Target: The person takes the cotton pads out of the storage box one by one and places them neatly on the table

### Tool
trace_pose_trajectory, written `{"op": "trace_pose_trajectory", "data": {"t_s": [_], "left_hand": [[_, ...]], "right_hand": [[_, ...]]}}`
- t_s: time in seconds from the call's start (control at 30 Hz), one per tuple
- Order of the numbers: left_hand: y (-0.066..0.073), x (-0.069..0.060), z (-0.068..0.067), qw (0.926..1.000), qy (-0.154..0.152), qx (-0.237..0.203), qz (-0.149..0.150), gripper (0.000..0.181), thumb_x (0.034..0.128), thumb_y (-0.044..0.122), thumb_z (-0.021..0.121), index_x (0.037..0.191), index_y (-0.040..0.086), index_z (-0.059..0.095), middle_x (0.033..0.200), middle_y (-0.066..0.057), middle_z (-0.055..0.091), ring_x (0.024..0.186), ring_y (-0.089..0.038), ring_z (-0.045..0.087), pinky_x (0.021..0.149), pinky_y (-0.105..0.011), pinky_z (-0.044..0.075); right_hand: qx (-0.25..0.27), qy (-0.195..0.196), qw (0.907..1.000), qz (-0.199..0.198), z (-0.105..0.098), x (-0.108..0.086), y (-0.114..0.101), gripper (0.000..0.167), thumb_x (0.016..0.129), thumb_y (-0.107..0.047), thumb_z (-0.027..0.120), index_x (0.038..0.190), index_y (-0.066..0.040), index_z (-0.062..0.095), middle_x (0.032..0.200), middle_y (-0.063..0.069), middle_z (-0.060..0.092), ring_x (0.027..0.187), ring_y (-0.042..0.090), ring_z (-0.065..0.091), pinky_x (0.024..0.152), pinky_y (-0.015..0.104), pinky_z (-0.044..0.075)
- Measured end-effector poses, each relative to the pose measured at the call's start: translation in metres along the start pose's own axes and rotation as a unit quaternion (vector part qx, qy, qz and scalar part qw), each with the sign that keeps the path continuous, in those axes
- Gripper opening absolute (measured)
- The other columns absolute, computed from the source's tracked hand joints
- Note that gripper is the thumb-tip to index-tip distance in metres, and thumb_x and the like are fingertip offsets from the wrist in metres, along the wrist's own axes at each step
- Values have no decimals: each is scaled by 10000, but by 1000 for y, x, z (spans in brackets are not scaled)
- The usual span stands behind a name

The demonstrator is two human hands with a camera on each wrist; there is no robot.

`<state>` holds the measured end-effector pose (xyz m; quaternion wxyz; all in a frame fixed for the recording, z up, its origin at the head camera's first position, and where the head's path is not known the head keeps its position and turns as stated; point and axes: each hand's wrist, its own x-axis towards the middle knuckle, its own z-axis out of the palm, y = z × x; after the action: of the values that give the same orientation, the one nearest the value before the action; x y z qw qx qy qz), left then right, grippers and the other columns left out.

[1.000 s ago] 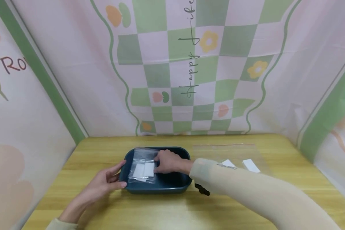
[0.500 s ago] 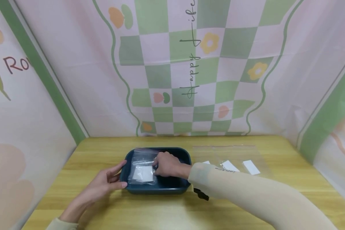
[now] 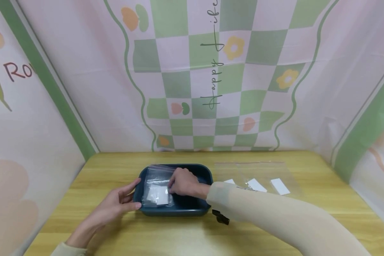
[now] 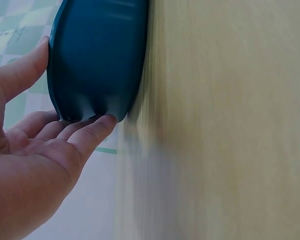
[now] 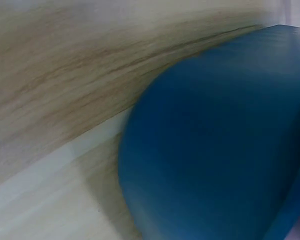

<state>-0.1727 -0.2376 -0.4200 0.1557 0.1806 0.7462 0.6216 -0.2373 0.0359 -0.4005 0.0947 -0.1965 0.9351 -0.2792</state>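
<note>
A dark blue plastic tub (image 3: 192, 211) stands on the table; the two wrist views show its outer wall. My left hand (image 3: 116, 202) steadies its left end, the thumb and straight fingers (image 4: 92, 132) touching the wall and rim in the left wrist view. Inside lies a clear zip bag (image 3: 156, 174) with white cards (image 3: 158, 195) in it. Over the tub, my right hand (image 3: 183, 182) has curled fingers at the bag's right edge and appears to pinch it. The tub wall hides that hand in the right wrist view.
Clear zip bags (image 3: 265, 170) lie flat on the wooden table (image 3: 176, 234) to the right, with white cards (image 3: 280, 186) in them, partly behind my right sleeve (image 3: 262, 206). A patterned curtain (image 3: 201, 128) hangs behind the table.
The white cards in the tub's bag have shifted a little downward and changed angle. My right hand has moved slightly left, uncovering another card at right. My left hand stays put.
</note>
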Motion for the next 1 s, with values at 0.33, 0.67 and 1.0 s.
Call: {"op": "trace_pose_trajectory", "data": {"t_s": [0.33,0.67,1.0], "left_hand": [[0,-1,2,9999,62,-62,-81,863,967,53,756,1628,-71,215,1663,-308,159,1449,-550,316,1102,-356,447],[-1,1,2,10000,43,-76,21,841,972,24,740,1624,-80,220,1658,-312,169,1445,-553,319,1092,-318,456],[0,-1,2,9999,22,-155,47,845,983,42,741,1625,-85,206,1660,-314,162,1446,-550,316,1069,-295,477]], "right_hand": [[509,97,9986,-59,-1,-1,-2,62,899,-79,799,877,-113,845,780,-64,726,656,83,637,597,273,570],[-1,35,9982,-603,-11,-1,3,139,895,-73,787,1026,-79,834,879,-21,762,707,79,644,670,302,587],[-324,-267,9981,-448,-2,2,0,147,868,-145,884,1002,-91,856,1026,13,801,862,138,731,728,305,621]]}}
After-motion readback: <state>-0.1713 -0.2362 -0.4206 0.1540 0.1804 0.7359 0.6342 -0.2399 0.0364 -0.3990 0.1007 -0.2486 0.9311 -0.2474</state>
